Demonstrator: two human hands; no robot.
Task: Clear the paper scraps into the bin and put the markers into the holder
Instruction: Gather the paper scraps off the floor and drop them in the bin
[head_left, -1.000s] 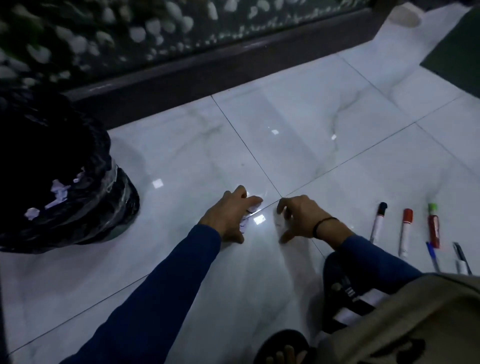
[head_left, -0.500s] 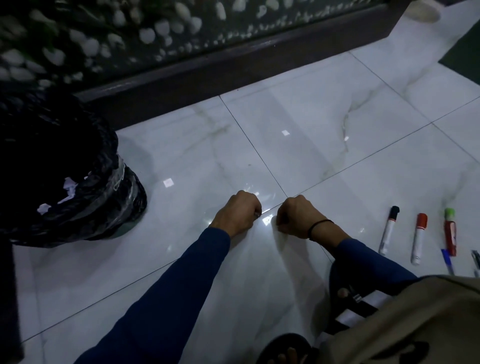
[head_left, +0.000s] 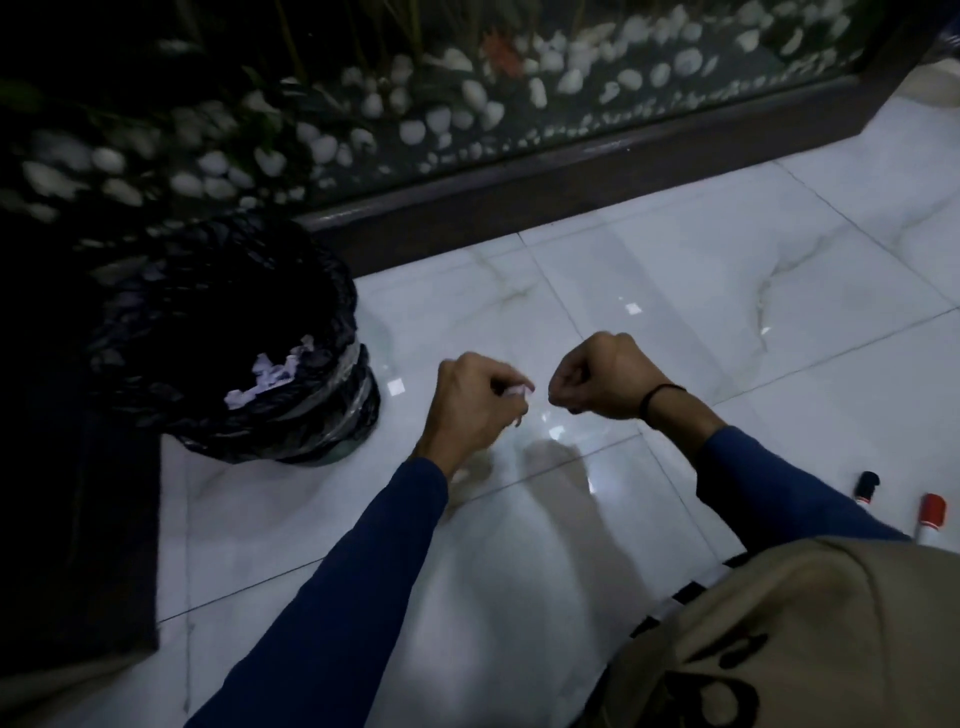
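Note:
My left hand (head_left: 475, 402) is lifted off the white tiled floor, closed on paper scraps (head_left: 515, 393) that peek out between the fingers. My right hand (head_left: 602, 376) hangs beside it as a fist; whether it holds scraps is hidden. The bin (head_left: 332, 332), lined with a black bag, stands to the left of my hands with white scraps (head_left: 272, 376) inside. One small scrap (head_left: 396, 386) lies on the floor between the bin and my left hand. A black-capped marker (head_left: 866, 487) and a red-capped marker (head_left: 930, 514) lie at the right edge.
A dark wooden ledge (head_left: 571, 171) with a glass panel and white pebbles behind it runs along the back. A dark mat (head_left: 78, 519) covers the floor at the left. My knee in beige cloth (head_left: 805, 639) fills the lower right.
Both hands closed over the scraps on the floor and rose off the tiles. The view swung left, so the bin sits nearer the middle and most markers left the frame.

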